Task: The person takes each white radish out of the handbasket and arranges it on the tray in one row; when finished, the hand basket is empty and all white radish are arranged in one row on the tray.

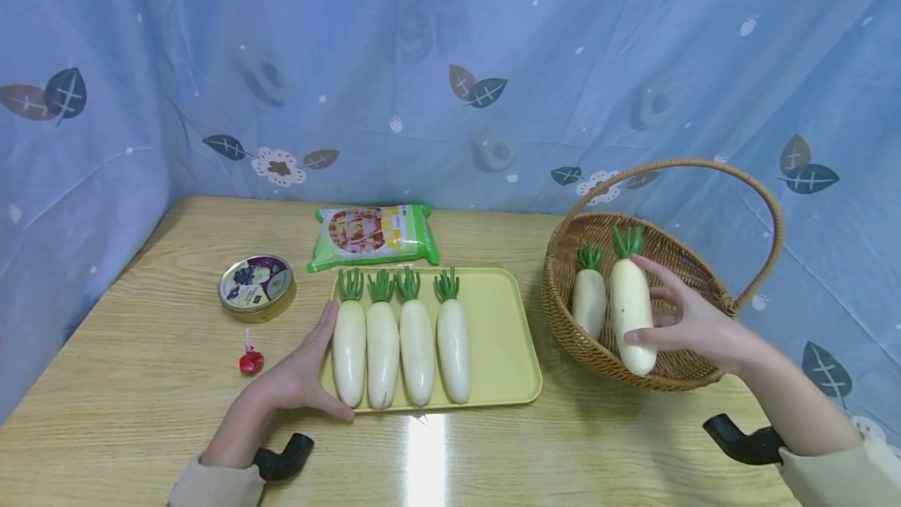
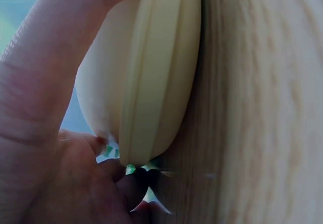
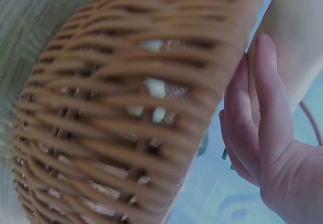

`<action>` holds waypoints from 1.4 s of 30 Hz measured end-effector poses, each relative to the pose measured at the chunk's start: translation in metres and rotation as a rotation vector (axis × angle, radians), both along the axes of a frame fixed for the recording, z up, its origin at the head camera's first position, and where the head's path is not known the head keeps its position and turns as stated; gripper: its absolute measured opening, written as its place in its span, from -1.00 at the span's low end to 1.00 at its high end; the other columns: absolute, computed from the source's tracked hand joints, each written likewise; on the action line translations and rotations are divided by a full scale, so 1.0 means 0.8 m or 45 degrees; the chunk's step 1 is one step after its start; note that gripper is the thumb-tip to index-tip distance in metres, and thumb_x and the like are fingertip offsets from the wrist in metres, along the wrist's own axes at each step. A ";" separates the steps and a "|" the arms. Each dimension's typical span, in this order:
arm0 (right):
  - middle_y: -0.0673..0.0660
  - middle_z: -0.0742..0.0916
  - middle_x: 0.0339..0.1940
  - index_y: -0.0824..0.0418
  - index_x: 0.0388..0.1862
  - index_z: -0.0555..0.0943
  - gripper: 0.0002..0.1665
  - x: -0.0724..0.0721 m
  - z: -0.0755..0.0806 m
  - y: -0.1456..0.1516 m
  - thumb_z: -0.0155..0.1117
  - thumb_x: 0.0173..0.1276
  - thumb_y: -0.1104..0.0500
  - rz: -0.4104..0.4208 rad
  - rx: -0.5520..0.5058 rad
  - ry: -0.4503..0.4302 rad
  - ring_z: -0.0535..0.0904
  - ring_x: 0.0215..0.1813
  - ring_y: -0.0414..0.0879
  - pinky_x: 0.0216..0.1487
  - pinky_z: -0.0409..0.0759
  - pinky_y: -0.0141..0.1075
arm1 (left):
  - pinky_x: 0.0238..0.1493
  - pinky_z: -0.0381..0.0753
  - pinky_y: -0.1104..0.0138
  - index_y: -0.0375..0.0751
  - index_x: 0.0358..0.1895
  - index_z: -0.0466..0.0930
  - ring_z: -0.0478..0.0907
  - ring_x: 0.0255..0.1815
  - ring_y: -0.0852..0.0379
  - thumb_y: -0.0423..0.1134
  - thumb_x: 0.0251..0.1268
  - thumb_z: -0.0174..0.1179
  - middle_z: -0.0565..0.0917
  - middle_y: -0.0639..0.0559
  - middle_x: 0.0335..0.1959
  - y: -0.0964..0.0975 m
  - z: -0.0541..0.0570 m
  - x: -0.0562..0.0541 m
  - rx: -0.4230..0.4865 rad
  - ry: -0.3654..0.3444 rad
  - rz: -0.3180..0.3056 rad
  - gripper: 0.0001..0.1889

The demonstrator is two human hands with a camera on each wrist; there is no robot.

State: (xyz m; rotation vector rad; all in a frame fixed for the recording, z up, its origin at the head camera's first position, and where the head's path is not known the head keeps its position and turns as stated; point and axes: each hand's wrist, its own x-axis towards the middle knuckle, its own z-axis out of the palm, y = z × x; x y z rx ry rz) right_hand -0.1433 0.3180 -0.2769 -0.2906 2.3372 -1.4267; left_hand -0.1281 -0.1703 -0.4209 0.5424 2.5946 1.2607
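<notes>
My right hand [image 1: 693, 327] grips a white radish [image 1: 631, 307] with a green top, thumb on its lower end and fingers along its far side. The held radish overlaps the near rim of the wicker basket [image 1: 563, 319] in the head view. A second white radish [image 1: 589, 302] leans inside that basket. At the left, my left hand [image 1: 306, 374] holds the corner of the yellow tray [image 1: 500, 343], thumb along its near edge and fingers at its left side. Several white radishes [image 1: 418, 350] lie side by side on the tray, tops pointing away.
A green and white food packet [image 1: 373, 235] lies behind the tray. Left of the tray are a round tin [image 1: 256, 286] and a small red object [image 1: 251, 361] with a pale stem. The basket's tall handle [image 1: 770, 213] arches over it. A blue patterned curtain [image 1: 436, 77] hangs behind.
</notes>
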 end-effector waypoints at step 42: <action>0.46 0.23 0.14 0.02 0.48 -0.17 0.24 0.027 -0.008 -0.098 0.43 -0.01 0.32 0.271 -0.087 0.133 0.54 -0.04 0.25 -0.31 0.63 -0.12 | 0.30 -0.20 -0.14 -0.34 0.39 -0.54 -0.40 0.40 -0.28 0.07 -0.65 0.58 -0.43 -0.34 0.41 0.000 0.000 0.001 -0.001 -0.019 0.005 0.59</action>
